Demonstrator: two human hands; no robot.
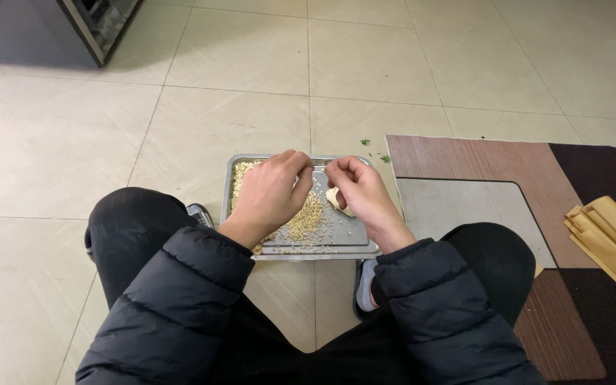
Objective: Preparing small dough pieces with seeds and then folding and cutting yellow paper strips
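A flat metal tray [354,242] lies on the tiled floor between my knees, with a heap of small pale chopped bits [308,217] on its left half. My left hand [271,194] hovers over the heap, fingers curled, thumb and forefinger pinched toward the right hand. My right hand [361,191] is beside it, fingers bent, with a pale peeled clove-like piece [335,198] tucked under the palm. The fingertips of both hands nearly meet above the tray's far edge. What they pinch is too small to tell.
A brown and grey patterned mat [479,192] lies to the right, with tan paper-like strips [611,239] on it. Tiny green scraps [376,150] sit on the floor beyond the tray. A dark cabinet [44,32] stands at the far left. My shoes [199,212] flank the tray.
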